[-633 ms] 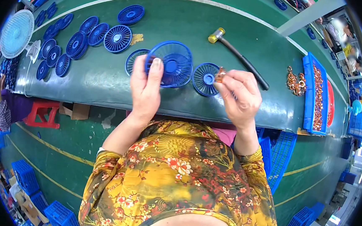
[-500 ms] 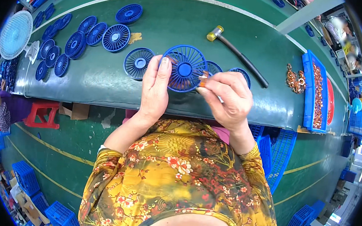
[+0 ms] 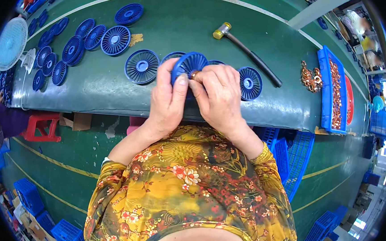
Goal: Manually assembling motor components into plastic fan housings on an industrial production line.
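Note:
A round blue fan-guard-like plastic piece [image 3: 189, 63] with spokes is held tilted above the table by my left hand [image 3: 170, 94], its fingers closed round the left rim. At the hub, my right hand [image 3: 219, 93] pinches a small copper-coloured ring-like part [image 3: 194, 75], mostly covered by the fingers. Similar blue spoked pieces lie on the table around my hands: one [image 3: 141, 66] to the left, another [image 3: 250, 83] to the right, and a couple partly hidden behind.
A hammer [image 3: 251, 55] with a yellowish head lies at the right. Beyond it are loose copper-coloured parts [image 3: 311, 78] and a blue tray [image 3: 324, 91] of more. Several blue spoked pieces [image 3: 75, 49] spread leftward, near a pale round mesh cover [image 3: 10, 44]. A red stool [image 3: 42, 126] stands lower left.
The blue spoked piece has been tilted from facing up to nearly edge-on. My right hand has moved left, bringing the copper-coloured part from beside the rim to the hub.

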The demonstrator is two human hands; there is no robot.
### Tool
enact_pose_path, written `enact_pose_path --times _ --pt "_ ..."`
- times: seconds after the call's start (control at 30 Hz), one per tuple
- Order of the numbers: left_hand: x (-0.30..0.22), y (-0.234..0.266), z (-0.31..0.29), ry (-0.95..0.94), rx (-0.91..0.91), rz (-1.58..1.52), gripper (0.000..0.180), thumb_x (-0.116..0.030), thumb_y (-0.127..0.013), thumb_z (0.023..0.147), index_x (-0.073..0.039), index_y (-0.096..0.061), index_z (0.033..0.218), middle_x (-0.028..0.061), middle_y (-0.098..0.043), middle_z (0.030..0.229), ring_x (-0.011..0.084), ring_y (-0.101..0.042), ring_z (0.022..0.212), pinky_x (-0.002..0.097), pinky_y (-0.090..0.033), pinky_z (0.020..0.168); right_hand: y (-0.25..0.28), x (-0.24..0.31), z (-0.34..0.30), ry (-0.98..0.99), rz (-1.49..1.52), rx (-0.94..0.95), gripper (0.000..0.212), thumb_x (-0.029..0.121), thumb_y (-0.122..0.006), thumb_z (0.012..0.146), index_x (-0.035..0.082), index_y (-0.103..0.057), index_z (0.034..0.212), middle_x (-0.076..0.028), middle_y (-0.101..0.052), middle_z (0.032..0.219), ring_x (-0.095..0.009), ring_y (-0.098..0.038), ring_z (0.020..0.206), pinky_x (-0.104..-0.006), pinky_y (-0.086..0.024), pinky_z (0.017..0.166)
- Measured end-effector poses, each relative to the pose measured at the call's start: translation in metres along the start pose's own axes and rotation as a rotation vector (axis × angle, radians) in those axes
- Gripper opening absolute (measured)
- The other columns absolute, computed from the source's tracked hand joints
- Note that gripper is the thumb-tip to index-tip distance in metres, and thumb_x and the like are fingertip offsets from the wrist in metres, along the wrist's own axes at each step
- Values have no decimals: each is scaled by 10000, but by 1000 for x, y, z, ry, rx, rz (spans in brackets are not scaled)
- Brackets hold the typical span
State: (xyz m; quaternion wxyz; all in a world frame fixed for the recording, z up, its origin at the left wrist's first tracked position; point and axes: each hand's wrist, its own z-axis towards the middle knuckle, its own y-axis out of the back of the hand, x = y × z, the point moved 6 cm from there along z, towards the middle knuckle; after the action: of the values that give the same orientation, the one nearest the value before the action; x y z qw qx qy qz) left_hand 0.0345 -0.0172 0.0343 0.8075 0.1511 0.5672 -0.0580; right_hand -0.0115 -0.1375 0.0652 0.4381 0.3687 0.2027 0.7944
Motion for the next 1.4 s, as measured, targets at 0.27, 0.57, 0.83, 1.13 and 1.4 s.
enact_pose_path --times 0.27,0.57,0.83,1.13,1.4 --pt "-5 2 -8 336 319 -474 389 -150 -502 967 -1 -412 1314 87 -547 1183 127 -527 1060 281 -423 940 23 5 -1 243 100 42 340 360 -765 683 150 -744 950 34 -687 1128 -283 -470 1294 -520 -194 1117" --pt "-10 -2 -13 44 381 -242 510 -115 -650 890 0 -411 1326 107 -597 1144 169 -612 984 284 -480 869 9 -12 -20 36 828 236 357 42 -571 900 70 -575 1256 -161 -464 1407 -338 -417 1325 -414 -358 1070" --pt "-9 1 -21 -258 334 28 503 -133 -678 861 10 -451 1286 157 -637 1111 245 -669 927 326 -523 794 10 -19 -28 -6 929 210 471 8 -602 853 68 -520 1313 -181 -437 1425 -322 -444 1309 -391 -380 1059" --pt "-1 55 -4 -462 -159 402 414 -1 -675 852 -14 -532 1240 151 -635 1136 218 -613 1014 345 -482 880 56 -143 -17 -542 158 -108 286 212 -659 857 56 -664 1097 -130 -673 1062 -209 -661 867 -332 -529 776" --pt "55 128 12 -274 -235 787 322 -26 -624 847 -102 -650 1159 91 -666 1106 293 -590 1060 436 -407 961 163 -288 -68 -838 -1236 52 305 385 -596 850 97 -693 877 -131 -692 860 -316 -688 809 -479 -539 682"
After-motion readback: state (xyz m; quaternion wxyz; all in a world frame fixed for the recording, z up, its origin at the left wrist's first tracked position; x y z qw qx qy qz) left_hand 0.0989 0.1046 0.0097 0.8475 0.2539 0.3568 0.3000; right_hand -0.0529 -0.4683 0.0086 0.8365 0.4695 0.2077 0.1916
